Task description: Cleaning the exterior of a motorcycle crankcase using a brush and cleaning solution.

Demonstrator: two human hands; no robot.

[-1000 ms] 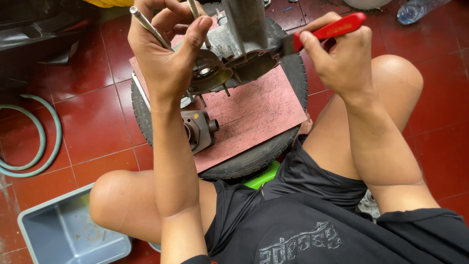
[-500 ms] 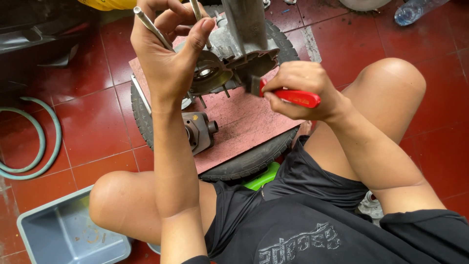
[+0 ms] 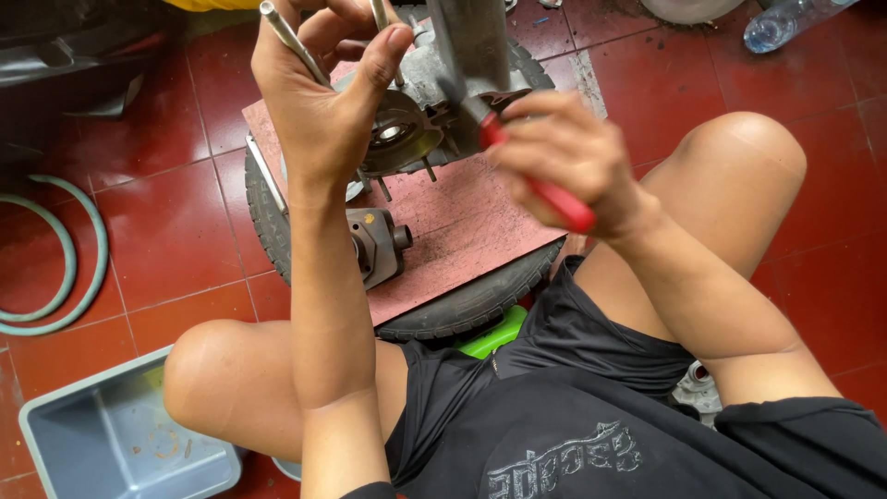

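1. Right hand (image 3: 564, 157) of mine was clenched around a red-handled tool (image 3: 545, 189), its tip at the grey engine casing (image 3: 434, 102).
2. Left hand (image 3: 319, 102) gripped that casing and thin metal rods (image 3: 288, 37).
3. Grey tray (image 3: 55, 444), well below my left elbow, held only specks.

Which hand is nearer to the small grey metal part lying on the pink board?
Left. The left hand grips the engine casing above the grey part; the right hand, holding a red-handled tool, is farther right.
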